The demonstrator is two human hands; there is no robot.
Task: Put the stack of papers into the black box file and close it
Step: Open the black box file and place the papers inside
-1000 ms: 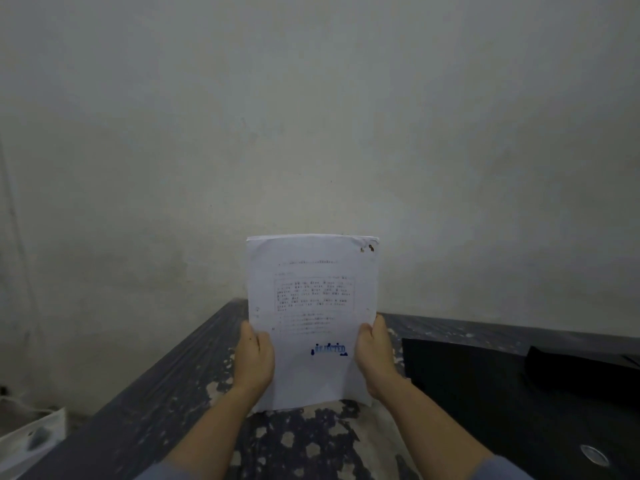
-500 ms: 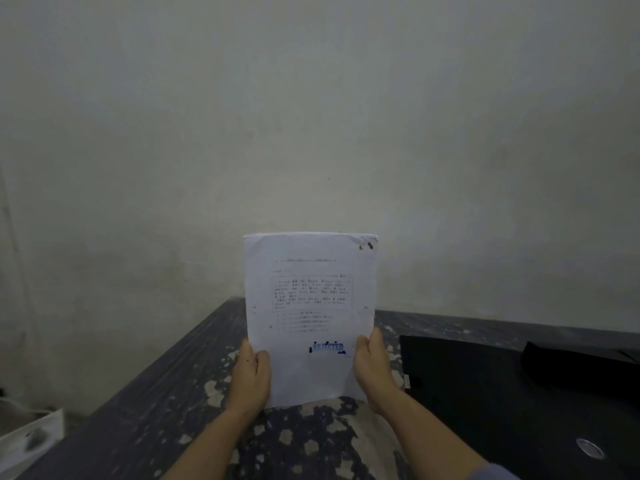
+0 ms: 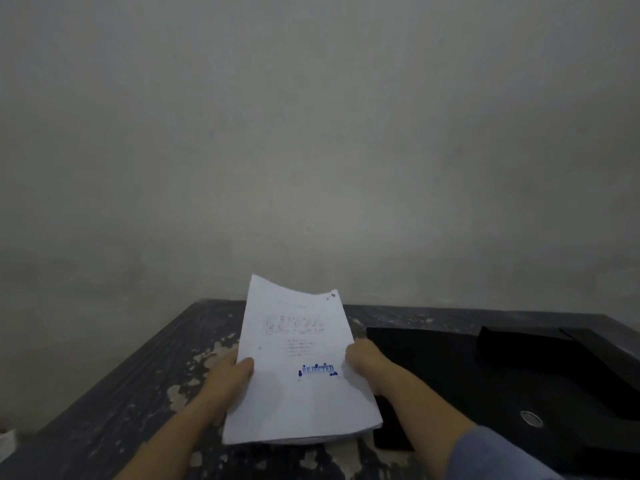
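Observation:
The stack of papers (image 3: 298, 368) is white, with printed text and a blue "REJECTED" stamp on its top sheet. It tilts back toward me above the table, its near edge low. My left hand (image 3: 232, 375) grips its left edge and my right hand (image 3: 363, 358) grips its right edge. The black box file (image 3: 485, 386) lies open and flat on the table just right of the papers. Its raised flap (image 3: 554, 355) sits at the far right and a round metal stud (image 3: 530, 418) shows on its near part.
A dark table (image 3: 145, 386) with worn, peeling pale patches runs back to a plain grey wall (image 3: 311, 150). The table's left edge slants from the far corner toward the lower left. A pale object (image 3: 6, 445) pokes in at the bottom left edge.
The papers stood upright, facing me, before. Now both hands have tipped them back toward flat and lowered them, with the stack shifted slightly toward the box file.

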